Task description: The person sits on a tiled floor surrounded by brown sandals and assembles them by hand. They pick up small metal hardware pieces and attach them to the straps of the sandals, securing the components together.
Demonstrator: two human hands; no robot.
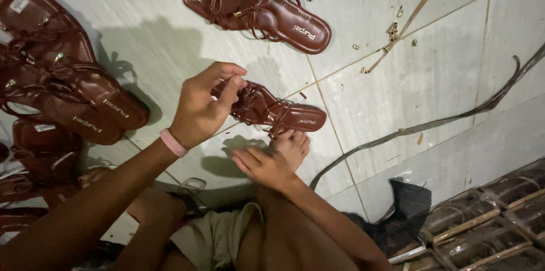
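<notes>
We grip the toe end of a brown strappy sandal (272, 113) with our left hand (201, 106), fingers closed around it, holding it just above the pale tiled floor (397, 89). Our right hand (264, 166) rests loosely open below, near a bare foot (292, 147). More brown sandals (68, 89) lie at the left

Both arms are bare to the elbow and beyond, with no sleeves. The left hand (198, 109) has a narrow pink band around its wrist (172, 142); the right hand (262, 167) wears nothing. Khaki fabric shorts (218, 236) show at six o'clock, and a bare foot (291, 147) shows.
</notes>
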